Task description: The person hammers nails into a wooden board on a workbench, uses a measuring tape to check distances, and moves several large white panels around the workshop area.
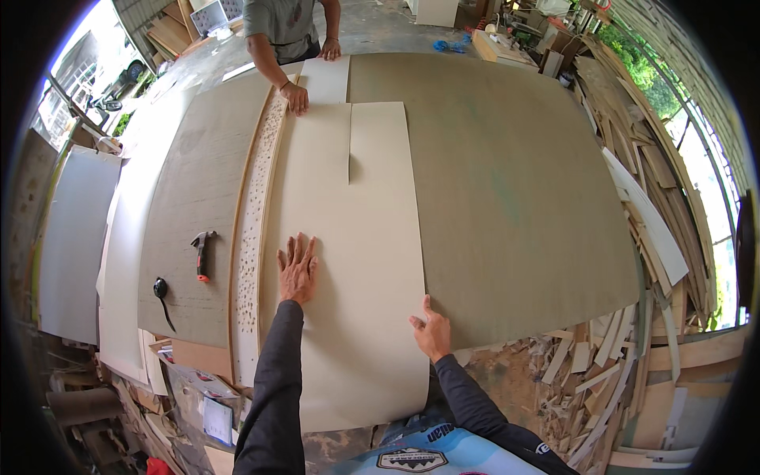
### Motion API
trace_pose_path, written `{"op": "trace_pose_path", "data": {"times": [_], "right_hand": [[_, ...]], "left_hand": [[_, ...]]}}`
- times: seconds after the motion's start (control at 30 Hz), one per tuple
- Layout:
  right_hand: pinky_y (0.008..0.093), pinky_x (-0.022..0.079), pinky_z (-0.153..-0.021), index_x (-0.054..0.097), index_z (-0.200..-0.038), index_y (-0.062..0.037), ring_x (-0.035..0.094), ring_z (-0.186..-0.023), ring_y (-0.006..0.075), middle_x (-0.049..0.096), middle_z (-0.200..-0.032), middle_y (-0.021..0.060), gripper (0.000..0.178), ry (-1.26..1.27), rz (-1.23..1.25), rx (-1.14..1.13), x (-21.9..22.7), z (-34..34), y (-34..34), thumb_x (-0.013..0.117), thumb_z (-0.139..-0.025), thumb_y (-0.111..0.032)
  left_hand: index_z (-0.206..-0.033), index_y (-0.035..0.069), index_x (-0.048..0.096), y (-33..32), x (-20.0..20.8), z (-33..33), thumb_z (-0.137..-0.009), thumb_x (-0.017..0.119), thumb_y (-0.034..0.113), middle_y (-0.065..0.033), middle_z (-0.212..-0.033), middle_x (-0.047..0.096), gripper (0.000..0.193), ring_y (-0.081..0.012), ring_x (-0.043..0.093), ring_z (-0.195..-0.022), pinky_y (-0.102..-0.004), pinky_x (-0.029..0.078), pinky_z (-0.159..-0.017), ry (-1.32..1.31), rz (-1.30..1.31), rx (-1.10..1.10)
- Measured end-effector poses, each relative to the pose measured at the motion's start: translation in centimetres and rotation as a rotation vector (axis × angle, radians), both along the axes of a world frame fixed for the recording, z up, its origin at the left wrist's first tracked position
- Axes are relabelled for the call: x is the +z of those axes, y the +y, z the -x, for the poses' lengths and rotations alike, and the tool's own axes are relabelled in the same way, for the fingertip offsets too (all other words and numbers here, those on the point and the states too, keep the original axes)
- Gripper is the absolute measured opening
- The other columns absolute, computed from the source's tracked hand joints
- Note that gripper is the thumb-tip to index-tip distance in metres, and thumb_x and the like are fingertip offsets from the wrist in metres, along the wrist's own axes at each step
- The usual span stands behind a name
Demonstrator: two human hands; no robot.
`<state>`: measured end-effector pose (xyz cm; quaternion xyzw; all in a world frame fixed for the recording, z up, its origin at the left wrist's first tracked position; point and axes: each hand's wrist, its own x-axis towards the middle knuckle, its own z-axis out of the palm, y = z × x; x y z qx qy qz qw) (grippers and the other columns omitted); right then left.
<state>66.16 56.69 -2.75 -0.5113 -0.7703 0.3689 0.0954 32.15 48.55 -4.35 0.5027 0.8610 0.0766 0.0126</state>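
From where I'm standing, the cream sheet (356, 317) is lying lengthwise across the grey-brown tabletop (514, 198), its near end hanging past the edge. The person's left hand (298, 271) is pressing flat on it, fingers spread, gripping nothing. The right hand (431, 331) is resting half open at its right edge; whether it's gripping, I can't tell. A co-worker's hand (295, 100) is touching the far end, and a hammer (201, 255) is lying left of the speckled strip (250, 237).
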Motion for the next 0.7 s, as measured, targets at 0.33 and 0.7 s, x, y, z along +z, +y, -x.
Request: {"op": "trace_pose_path", "data": {"times": [0.33,0.7], "right_hand": [[0.0416,0.052,-0.067,0.044,-0.137,0.0075,0.066,-0.068,0.0363,0.064,-0.072,0.0223,0.061,0.181,0.017,-0.088,0.4,2.0,2.4,0.064,-0.088,-0.023],[0.0406,0.051,-0.068,0.04,-0.141,0.0057,0.066,-0.074,0.0362,0.067,-0.093,0.0256,0.063,0.16,-0.003,0.014,2.0,-6.2,-8.1,0.065,-0.092,-0.025]], "left_hand": [[-0.152,0.024,0.029,3.4,-0.8,3.2,-0.103,0.033,0.029,-0.0027,-0.161,0.019,0.05,-0.0264,0.012,-0.149,-0.0504,0.005,-0.119,-0.025,-0.12,0.026],[-0.152,0.022,0.031,7.3,-1.4,5.6,-0.102,0.035,0.025,-0.0037,-0.159,0.023,0.05,-0.028,0.014,-0.148,-0.0495,0.006,-0.12,-0.015,-0.153,0.014]]}}
